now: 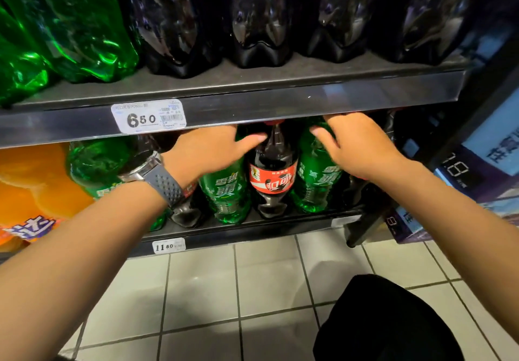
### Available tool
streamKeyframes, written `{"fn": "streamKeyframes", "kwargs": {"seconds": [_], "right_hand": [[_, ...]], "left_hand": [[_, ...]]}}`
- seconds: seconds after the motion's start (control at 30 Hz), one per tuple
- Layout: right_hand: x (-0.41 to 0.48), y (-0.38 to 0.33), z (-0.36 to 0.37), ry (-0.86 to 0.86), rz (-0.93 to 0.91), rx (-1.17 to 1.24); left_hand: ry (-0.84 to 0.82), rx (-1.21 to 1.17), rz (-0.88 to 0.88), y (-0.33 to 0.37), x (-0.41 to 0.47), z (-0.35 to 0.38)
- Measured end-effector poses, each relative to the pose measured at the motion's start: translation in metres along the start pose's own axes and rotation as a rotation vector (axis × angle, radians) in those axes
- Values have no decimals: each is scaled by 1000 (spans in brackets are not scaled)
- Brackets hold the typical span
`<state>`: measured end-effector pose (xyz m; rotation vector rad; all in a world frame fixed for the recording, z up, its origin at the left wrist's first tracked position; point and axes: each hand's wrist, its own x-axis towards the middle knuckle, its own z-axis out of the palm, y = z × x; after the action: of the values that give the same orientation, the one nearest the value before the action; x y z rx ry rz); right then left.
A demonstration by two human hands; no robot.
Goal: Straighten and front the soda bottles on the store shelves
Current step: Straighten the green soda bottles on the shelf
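The lower shelf [252, 227] holds green soda bottles and dark cola bottles. My left hand [207, 150] reaches under the upper shelf edge and grips the top of a green bottle [224, 192], thumb stretched toward the red-labelled cola bottle [272, 175] beside it. My right hand [354, 141] grips the top of another green bottle [317, 181] just right of the cola, thumb laid on its shoulder. The fingertips of both hands are hidden behind the shelf edge. A further green bottle [95, 164] stands left of my left wrist, which wears a watch.
The upper shelf [252, 105] carries large green bottles [70, 29] and black cola bottles [261, 18], with a 6.50 price tag [148, 116]. Orange bottles [31, 189] stand at lower left. Blue boxes [477, 164] are stacked on the right. Tiled floor [224, 290] lies below.
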<state>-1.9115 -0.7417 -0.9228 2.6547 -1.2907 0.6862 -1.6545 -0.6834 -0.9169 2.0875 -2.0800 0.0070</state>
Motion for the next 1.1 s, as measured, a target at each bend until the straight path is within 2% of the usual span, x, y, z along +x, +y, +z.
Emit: {"fn": "streamKeyframes", "kwargs": {"seconds": [0.1, 0.17, 0.23, 0.33, 0.43, 0.5, 0.57, 0.63, 0.67, 0.73, 0.9, 1.1], "right_hand": [[-18, 20, -9, 48, -121, -111], [-29, 38, -10, 71, -29, -190], [-36, 57, -13, 86, 137, -237], [-39, 73, -15, 52, 251, -229], [-33, 74, -20, 102, 374, -161], [-29, 73, -21, 105, 406, -131], [-22, 74, -22, 32, 440, -95], [-13, 77, -23, -139, 486, -74], [-9, 79, -24, -234, 492, -85], [-4, 83, -24, -314, 477, -119], [-5, 82, -18, -279, 401, -212], [-1, 75, -26, -395, 426, -252]], "left_hand": [[68, -44, 195, 35, 13, 16], [100, -28, 305, 59, 20, 27], [127, -22, 333, 81, 27, 33], [142, -29, 281, 106, 38, 37], [-26, -50, 220, 121, 48, 38], [-75, -70, 194, 125, 52, 43], [-84, -91, 173, 126, 55, 46], [-94, -105, 156, 127, 57, 48], [-103, -104, 143, 128, 58, 49], [-128, -109, 109, 127, 61, 49], [-126, -120, 65, 126, 58, 49], [-138, -120, 51, 125, 56, 48]]}}
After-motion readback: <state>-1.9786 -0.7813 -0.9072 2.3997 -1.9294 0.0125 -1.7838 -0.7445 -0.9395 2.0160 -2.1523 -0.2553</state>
